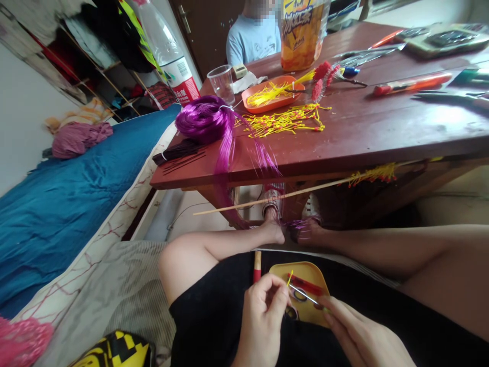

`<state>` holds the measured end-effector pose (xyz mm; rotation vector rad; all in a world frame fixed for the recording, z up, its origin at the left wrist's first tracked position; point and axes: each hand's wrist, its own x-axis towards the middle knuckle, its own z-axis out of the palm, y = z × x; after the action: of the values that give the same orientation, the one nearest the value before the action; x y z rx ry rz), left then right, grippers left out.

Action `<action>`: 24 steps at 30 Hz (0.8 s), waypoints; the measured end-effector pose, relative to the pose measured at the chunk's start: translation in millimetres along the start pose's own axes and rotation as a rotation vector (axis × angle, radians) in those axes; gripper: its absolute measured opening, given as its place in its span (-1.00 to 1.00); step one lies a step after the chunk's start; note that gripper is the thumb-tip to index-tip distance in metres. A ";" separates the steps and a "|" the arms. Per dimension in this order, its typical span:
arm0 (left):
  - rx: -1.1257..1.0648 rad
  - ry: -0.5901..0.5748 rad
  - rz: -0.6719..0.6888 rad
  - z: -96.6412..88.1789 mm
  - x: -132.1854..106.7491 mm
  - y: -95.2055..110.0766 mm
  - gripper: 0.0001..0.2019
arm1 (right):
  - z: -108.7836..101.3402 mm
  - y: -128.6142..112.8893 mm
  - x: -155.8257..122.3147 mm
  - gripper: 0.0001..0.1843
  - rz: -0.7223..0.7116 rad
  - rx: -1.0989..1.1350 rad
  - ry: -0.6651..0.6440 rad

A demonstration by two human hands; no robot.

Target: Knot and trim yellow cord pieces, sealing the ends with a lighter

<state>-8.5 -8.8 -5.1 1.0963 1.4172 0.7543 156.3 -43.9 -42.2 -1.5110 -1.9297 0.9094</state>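
Left hand (265,307): thumb and forefinger pinched together on a thin yellow stem (290,278); contact point partly hidden by the fingers.
Right hand (355,322): fingers closed around the near end of a thin metal tool (304,294), tip aimed at the left hand.
Yellow stem: above the tan tray (312,312), end poking up past the left fingertips; tool tip touching or just beside it, cannot tell. Risk: slips or twists if the pinch loosens, being so thin.
Metal tool: could skid off the stem and jab the left thumb, given where the tip points.
Tan tray: on the lap (214,306), soft base; a leg shift could tip it and spill the red tube (305,284).
Red-banded stick (257,262): on the lap beside the tray; could roll off with the same shift.
Purple thread (200,120): coil on the desk (362,127), tail hanging over the edge; a foot catching it could tangle it or drag the coil down.
Long stick (275,200): juts out below the desk edge, above the feet (277,233); support unclear, a raised leg could knock it.
Yellow bundle (282,123): loose pile near the coil; a tug there could scatter it.
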 end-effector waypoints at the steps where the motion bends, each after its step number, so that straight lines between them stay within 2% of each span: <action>1: 0.006 -0.001 0.003 0.0 0.0 0.8 -0.77 | -0.3 -0.4 0.5 -0.70 0.005 0.009 0.000; 6: 0.073 0.005 0.015 -2.0 -0.1 5.4 -0.78 | 0.8 2.3 -1.8 -0.69 0.064 0.105 -0.032; 9: 0.195 0.013 0.077 -2.0 -1.9 5.4 -0.80 | 3.6 1.8 -2.9 -0.71 0.128 0.239 -0.019; 13: 0.388 -0.092 0.185 4.1 -8.0 3.0 -0.81 | 6.3 -9.0 2.4 -0.69 0.331 0.669 0.039; 15: 0.411 -0.180 0.194 5.2 -9.6 2.9 -0.80 | 6.2 -15.5 7.8 -0.65 0.451 0.909 0.004; 17: 0.410 -0.205 0.182 -0.2 -6.1 2.9 -0.80 | 4.0 -19.5 13.7 -0.67 0.473 1.051 -0.042; 19: 0.501 -0.117 0.135 -12.6 4.8 0.3 -0.78 | -1.1 -20.3 18.7 -0.70 0.453 1.073 -0.055; 21: 0.737 0.084 0.016 -27.7 22.2 -7.7 -0.79 | -8.4 -18.4 21.8 -0.69 0.450 1.043 -0.016; 22: 0.780 0.135 -0.024 -33.9 32.1 -14.1 -0.82 | -12.4 -16.9 22.7 -0.68 0.459 1.025 0.015; 24: 0.805 0.152 -0.083 -40.2 51.1 -30.4 -0.80 | -19.6 -14.2 23.3 -0.68 0.464 0.986 0.065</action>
<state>-50.2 33.0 -45.8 1.5887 1.9556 0.1858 156.5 -19.8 -18.8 -1.3027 -0.7986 1.6483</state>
